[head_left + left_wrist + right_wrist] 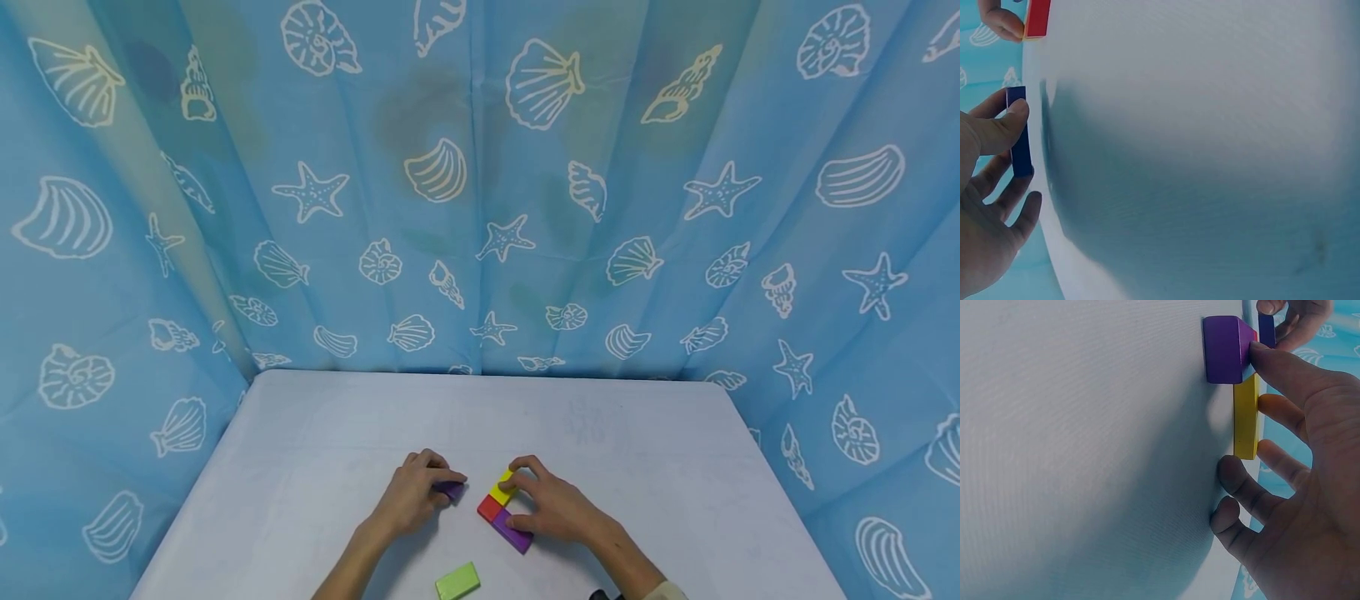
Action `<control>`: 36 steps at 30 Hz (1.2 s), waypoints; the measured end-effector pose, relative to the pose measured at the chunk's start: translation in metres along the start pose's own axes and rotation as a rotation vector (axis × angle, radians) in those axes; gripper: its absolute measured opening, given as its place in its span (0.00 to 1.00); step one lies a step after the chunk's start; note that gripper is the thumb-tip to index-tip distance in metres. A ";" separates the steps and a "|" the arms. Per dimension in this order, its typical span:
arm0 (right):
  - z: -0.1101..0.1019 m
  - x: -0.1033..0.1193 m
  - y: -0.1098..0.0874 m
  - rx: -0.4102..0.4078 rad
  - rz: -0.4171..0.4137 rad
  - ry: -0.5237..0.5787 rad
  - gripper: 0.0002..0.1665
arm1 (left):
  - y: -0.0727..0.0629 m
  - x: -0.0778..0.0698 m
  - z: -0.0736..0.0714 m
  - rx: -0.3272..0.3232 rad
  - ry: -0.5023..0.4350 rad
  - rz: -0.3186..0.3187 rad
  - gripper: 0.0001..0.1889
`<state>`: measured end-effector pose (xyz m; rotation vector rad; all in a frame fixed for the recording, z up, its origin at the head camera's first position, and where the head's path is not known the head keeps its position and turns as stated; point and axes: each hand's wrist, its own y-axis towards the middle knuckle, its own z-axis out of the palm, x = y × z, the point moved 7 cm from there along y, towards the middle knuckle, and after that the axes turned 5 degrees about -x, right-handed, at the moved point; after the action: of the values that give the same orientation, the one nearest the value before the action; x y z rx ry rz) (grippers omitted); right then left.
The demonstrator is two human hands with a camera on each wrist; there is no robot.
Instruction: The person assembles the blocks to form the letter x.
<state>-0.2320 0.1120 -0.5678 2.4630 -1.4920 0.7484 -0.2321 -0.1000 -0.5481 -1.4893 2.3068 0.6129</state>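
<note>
Between the thumb and fingers of my left hand (410, 496) is a dark blue-purple block (1020, 140), pinched on edge in the left wrist view. My right hand (558, 506) rests on a row of joined blocks. Its thumb touches the purple block (513, 532), and its fingertips lie on the yellow block (502, 490). Between those two sits a small red block (490, 508), mostly hidden in the right wrist view. The left hand's block is a short gap to the left of the row.
A light green block (457, 581) lies near the front of the white table (322, 433). Behind and beside the table hangs a blue curtain (480, 283) with shell and starfish prints. A small black object (598, 595) shows at the bottom edge by the right forearm.
</note>
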 end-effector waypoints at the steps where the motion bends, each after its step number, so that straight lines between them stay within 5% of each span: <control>1: 0.000 0.000 0.000 0.000 0.001 0.000 0.26 | 0.000 0.000 0.000 0.001 -0.001 0.001 0.18; 26: 0.001 -0.002 0.000 -0.012 0.002 -0.015 0.26 | 0.007 -0.011 0.008 0.026 -0.067 0.032 0.17; 36: 0.002 -0.003 0.001 -0.012 0.008 -0.004 0.26 | 0.010 -0.007 0.015 0.041 -0.114 -0.016 0.13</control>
<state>-0.2333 0.1131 -0.5709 2.4521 -1.5047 0.7341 -0.2381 -0.0834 -0.5553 -1.4159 2.2059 0.6259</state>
